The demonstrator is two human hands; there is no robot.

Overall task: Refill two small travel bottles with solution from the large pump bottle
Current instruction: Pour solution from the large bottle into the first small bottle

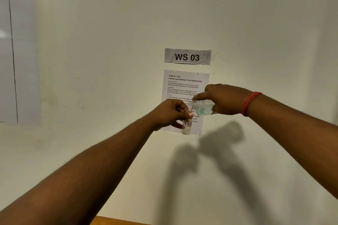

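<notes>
Left hand (169,110) raised before wall, grip pinching neck of small travel bottle (187,126), upright. Right hand (225,99) grip wrapped around large bottle (203,107), tilted, open mouth touching small bottle top. Behind hands: task sheet (184,86) partly hidden, "WS 03" label (187,57) above. Red thread (249,103) on right wrist. Surface edge (117,221) near.

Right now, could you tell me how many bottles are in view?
2: a small travel bottle upright in the left hand, and a larger bottle tipped in the right hand. Others may be out of frame.
</notes>
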